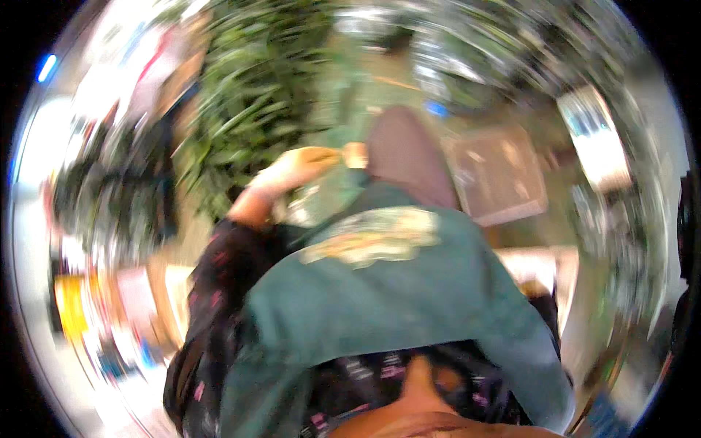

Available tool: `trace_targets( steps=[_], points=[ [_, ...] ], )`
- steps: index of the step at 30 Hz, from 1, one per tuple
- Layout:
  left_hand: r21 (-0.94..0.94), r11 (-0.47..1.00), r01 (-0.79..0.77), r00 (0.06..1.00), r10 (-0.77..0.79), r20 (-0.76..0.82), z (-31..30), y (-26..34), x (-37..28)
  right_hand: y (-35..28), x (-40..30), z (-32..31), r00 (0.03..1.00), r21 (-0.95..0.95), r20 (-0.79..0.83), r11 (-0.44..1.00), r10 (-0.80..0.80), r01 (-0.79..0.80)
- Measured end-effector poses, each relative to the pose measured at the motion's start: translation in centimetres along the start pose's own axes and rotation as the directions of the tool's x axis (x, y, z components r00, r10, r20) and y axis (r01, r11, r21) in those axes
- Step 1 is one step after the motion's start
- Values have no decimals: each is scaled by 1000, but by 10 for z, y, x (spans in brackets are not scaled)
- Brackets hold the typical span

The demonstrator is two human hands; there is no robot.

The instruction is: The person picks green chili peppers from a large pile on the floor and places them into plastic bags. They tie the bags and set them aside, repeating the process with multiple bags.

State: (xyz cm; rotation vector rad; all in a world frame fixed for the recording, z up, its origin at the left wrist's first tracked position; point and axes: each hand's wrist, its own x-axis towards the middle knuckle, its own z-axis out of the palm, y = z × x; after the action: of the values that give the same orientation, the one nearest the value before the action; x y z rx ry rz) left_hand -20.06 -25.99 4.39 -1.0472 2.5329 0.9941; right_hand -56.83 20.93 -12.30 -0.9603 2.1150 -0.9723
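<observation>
My left hand point(301, 164) reaches out over the green floor, beside a large heap of leafy green stems point(263, 93). Its fingers look drawn together, with a small tan thing point(355, 155) just past their tips. Blur hides whether they grip it. On the other side, my right hand point(530, 288) shows only as a small yellowish patch at the end of a dark sleeve. It is close to a pale box point(567, 274), and its fingers cannot be made out. A green apron point(378, 295) with a printed patch covers my front.
A brownish, shallow crate or box point(498, 172) lies right of my knee point(408, 148). Farther right stands a white container point(594, 139). A small blue object point(437, 108) is on the floor ahead. Blurred dark greenery point(120, 191) and a yellow item point(71, 306) are at left.
</observation>
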Motion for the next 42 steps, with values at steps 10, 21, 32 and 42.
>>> trace_targets(
  steps=[10,21,32,42],
  points=[
    [-557,819,-134,735,-295,-611,68,-113,-117,-250,90,195,653,213,688,948,-316,235],
    [-813,518,267,-207,-793,-573,229,-226,-350,-351,109,90,594,211,752,958,-285,194],
    [-578,372,726,-155,-732,-664,276,-218,-339,-542,240,245,349,504,770,845,-534,182],
    [-627,386,677,-152,-760,-632,293,-216,-352,-650,218,419,113,522,837,844,-535,125]
  ],
)
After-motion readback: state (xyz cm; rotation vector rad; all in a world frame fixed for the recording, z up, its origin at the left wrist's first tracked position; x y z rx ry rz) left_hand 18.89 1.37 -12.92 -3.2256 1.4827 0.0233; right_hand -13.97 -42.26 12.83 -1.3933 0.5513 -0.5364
